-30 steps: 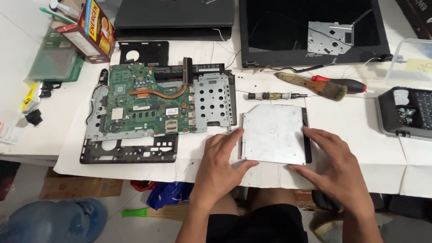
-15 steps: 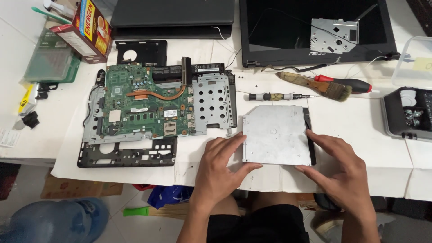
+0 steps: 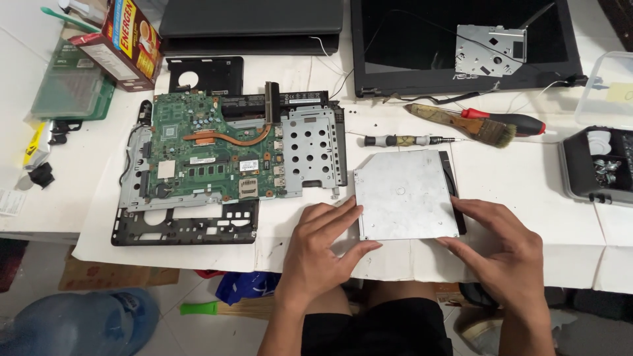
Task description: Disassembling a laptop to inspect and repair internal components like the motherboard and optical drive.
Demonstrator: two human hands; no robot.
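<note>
Both hands (image 3: 316, 254) frame flat optical drive (image 3: 403, 194), bezel facing right.

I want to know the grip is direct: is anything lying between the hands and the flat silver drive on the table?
Nothing visible. The left hand has its fingers on the optical drive's near-left corner, and the right hand touches its near-right edge. The screwdriver and brush lie beyond the drive, apart from it.

White table (image 3: 541, 184), and between the hands lies a flat silver optical drive (image 3: 405, 196). Left of the left hand (image 3: 323, 247) sits the opened laptop base with its green motherboard (image 3: 211, 155). Beyond the right hand (image 3: 504, 250): a small screwdriver (image 3: 405, 140), a brush (image 3: 461, 123).
</note>
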